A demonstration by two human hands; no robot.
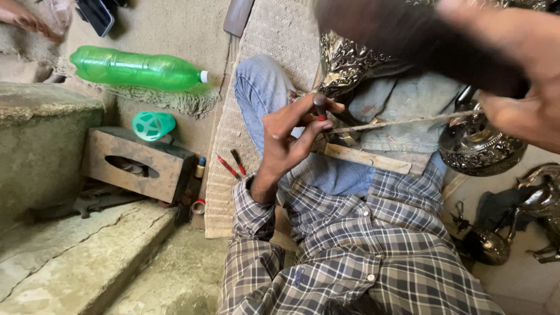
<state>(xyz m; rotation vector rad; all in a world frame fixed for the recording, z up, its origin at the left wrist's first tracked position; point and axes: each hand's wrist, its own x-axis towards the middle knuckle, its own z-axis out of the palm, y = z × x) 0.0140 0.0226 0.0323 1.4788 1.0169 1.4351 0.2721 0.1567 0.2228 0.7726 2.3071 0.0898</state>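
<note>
The left hand (289,140) reaches out over the lap, its grip clamped on a small dark-handled tool with a red tip (319,107), pinched between thumb and fingers just above a flat wooden strip (366,157) that lies across the jeans. A thin metal rod (402,122) runs from beside that tool toward the right, to an engraved silver-coloured metal vessel (478,146) resting at the person's right side. The right hand (519,70) is close to the camera and blurred; it holds a large dark object (408,35), blurred too, with the fingers wrapped round it. Behind the left hand, an embossed metal piece (350,61) stands against the knee. On the woven mat (274,35) to the left lie 2 red-handled tools (232,163). Further left are a wooden block with a slot (140,163), a green plastic cup (153,125) on its side and a green plastic bottle (137,69) lying flat. More metal ornaments (536,204) sit on the floor at the right.
</note>
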